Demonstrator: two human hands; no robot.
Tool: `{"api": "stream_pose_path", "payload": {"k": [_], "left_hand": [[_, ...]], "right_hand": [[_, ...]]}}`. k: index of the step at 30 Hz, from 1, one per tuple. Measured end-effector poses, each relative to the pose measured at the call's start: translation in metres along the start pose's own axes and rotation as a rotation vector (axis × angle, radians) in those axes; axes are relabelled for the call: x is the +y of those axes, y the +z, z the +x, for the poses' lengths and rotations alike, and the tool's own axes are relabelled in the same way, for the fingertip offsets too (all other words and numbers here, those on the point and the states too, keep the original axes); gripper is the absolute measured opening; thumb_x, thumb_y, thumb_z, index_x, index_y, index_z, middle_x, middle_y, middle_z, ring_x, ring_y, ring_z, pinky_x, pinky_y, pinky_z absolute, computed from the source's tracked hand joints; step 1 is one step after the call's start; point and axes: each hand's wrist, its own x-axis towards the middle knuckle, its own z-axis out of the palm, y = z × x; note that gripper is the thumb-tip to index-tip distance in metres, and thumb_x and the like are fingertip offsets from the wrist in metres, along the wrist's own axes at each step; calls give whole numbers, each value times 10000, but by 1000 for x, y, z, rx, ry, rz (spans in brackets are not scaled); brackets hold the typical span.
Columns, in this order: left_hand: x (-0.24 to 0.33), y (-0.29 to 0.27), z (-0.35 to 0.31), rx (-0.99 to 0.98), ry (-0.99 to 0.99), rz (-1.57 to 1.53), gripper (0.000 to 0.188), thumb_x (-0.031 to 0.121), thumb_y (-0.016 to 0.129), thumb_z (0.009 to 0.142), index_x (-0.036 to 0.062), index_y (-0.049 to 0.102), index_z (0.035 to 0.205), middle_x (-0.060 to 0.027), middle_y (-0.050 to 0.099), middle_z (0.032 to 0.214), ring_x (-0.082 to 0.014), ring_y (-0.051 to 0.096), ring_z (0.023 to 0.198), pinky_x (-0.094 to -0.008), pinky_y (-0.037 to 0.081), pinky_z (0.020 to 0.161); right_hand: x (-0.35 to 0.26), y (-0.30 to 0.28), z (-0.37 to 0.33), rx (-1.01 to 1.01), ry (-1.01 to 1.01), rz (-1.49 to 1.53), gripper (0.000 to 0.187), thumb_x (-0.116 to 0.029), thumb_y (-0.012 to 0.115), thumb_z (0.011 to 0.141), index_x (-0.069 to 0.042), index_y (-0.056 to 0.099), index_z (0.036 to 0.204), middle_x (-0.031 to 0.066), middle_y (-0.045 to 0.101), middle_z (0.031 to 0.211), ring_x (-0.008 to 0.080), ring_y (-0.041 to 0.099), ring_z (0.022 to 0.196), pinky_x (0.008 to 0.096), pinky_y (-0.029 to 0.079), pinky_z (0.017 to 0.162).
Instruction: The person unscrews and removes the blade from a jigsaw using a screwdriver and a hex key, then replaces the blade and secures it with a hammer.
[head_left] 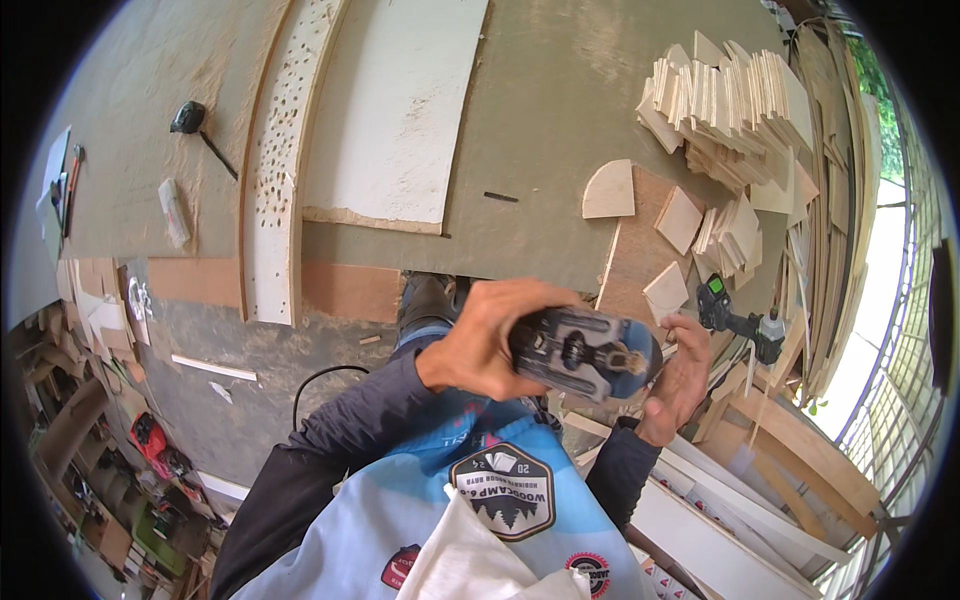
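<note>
My left hand [487,338] grips a hand-held power tool [585,352] with a dark body and a blue-grey housing, its flat metal base turned up toward me. It sits in front of my chest. My right hand [682,378] is at the tool's right end with its fingers spread, touching or almost touching the housing. A black cable [322,378] loops on the floor to my left. Below the tool I see my dark sleeves and a light blue shirt.
A large grey worktop [540,120] carries a white board [395,110], a perforated curved strip [285,140] and a black tape measure [188,117]. Stacks of small plywood pieces [730,100] lie at the right with a cordless tool [740,320]. White planks [720,540] lean at lower right.
</note>
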Motion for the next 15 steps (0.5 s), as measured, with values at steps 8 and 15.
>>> {"api": "stream_pose_path", "payload": {"k": [8, 15], "left_hand": [[-15, -29, 9, 104, 4, 148, 599, 120, 835, 487, -6, 700, 1057, -146, 714, 906, -285, 698, 800, -344, 547, 761], [-17, -30, 1, 177, 17, 393, 581, 127, 825, 484, 33, 702, 1045, -116, 689, 844, -267, 610, 680, -345, 488, 644]], "right_hand": [[-4, 37, 62, -387, -119, 14, 499, -347, 709, 799, -50, 651, 1196, 235, 617, 1259, 380, 619, 1108, 439, 502, 955], [26, 73, 77, -560, -191, 62, 403, -227, 782, 816, -71, 641, 1160, 194, 592, 1283, 367, 613, 1111, 438, 509, 939]]}}
